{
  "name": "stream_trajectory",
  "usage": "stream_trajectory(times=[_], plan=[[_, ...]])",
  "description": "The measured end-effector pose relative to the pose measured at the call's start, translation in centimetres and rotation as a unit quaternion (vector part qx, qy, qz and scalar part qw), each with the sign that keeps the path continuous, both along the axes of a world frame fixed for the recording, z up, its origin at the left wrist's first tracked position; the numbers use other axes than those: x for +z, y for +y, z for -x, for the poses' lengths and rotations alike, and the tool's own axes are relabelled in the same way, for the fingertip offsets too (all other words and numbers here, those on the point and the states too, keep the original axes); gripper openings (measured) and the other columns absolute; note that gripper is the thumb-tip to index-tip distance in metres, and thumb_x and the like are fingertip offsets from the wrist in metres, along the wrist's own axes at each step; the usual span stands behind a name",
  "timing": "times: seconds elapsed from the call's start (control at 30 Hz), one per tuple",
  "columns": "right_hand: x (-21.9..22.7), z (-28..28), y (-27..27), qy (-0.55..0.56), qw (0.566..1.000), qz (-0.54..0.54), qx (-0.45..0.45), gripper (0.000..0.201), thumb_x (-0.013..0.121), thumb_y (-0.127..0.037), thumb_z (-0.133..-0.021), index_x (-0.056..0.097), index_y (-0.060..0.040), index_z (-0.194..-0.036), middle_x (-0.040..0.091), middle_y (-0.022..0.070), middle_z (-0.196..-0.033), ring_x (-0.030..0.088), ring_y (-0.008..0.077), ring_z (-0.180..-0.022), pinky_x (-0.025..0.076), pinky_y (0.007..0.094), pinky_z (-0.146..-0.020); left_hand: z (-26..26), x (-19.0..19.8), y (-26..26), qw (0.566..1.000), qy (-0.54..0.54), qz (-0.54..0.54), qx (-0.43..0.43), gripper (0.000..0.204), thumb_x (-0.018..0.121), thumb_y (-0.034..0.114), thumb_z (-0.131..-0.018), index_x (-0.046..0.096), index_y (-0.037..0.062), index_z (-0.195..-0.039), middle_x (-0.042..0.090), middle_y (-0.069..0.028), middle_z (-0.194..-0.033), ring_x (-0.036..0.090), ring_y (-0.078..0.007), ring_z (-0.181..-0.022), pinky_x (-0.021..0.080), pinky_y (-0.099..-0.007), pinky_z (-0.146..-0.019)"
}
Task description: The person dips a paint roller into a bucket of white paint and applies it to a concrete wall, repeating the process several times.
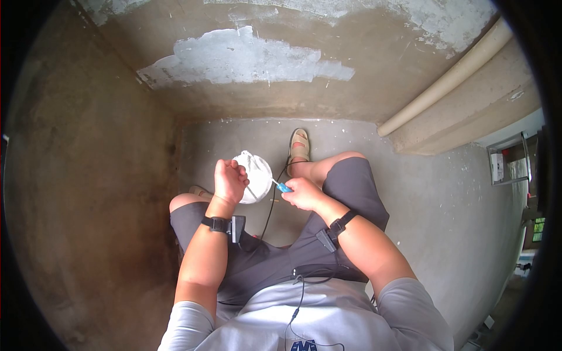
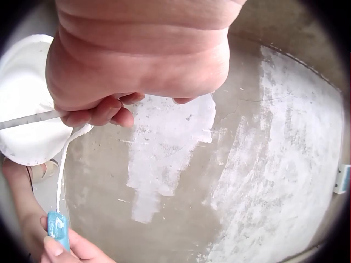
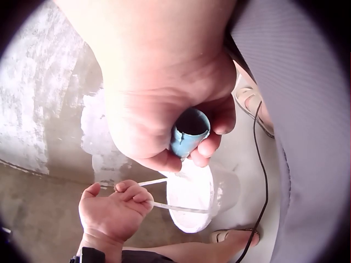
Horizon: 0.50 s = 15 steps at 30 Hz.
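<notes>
Here, the right hand (image 1: pixel 302 194) wraps round a blue-handled paint tool (image 2: pixel 58 227); the handle offers the surest hold, its white-coated rod probably stiff. The left hand (image 1: pixel 230 181) curls round the pale strap of a glossy white bucket (image 1: pixel 260 176) between the legs, likely heavier, prone to sway.

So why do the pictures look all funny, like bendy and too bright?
Head view: black curved edges, a pipe that looks slightly bowed, perhaps from lens distortion, and a dim left wall. Left wrist view: the white bucket is so bright that its detail is mostly lost. Right wrist view: bright light washes out the top of the right hand, and the corners go black.
</notes>
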State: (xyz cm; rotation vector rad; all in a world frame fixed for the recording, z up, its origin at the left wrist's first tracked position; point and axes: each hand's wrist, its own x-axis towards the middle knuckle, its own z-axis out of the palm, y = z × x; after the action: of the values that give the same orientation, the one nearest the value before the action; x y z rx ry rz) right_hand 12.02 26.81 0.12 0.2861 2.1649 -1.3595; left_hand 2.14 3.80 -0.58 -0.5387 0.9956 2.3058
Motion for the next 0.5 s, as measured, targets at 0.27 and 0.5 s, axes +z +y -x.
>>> stream_trajectory(times=[0.27, 0.5], plan=[[-1.1, -0.2, 0.3, 0.021, 0.998, -0.050, 0.016, 0.019, 0.066, -0.020, -0.083, 0.069, -0.0023, -0.090, 0.067, 0.0146, -0.071, 0.066, 0.0278, -0.068, 0.050, 0.0402, -0.065, 0.0, 0.3, 0.1, 1.000, 0.001, 0.004, 0.005, 0.024, 0.044, 0.039, -0.088, 0.046, 0.0169, -0.078, 0.048, -0.0052, -0.072, 0.040, -0.0189, -0.065, 0.033, -0.0337, -0.063], [-1.4, -0.2, 0.2, 0.055, 0.997, -0.061, -0.002, 0.021, 0.066, -0.022, -0.084, 0.068, -0.0024, -0.090, 0.067, 0.0157, -0.073, 0.067, 0.0301, -0.070, 0.050, 0.0417, -0.066, 0.0, 0.3, 0.2, 1.000, 0.006, 0.009, 0.005, 0.025, 0.044, 0.039, -0.088, 0.046, 0.0173, -0.078, 0.049, -0.0051, -0.072, 0.039, -0.0188, -0.065, 0.033, -0.0334, -0.063]])
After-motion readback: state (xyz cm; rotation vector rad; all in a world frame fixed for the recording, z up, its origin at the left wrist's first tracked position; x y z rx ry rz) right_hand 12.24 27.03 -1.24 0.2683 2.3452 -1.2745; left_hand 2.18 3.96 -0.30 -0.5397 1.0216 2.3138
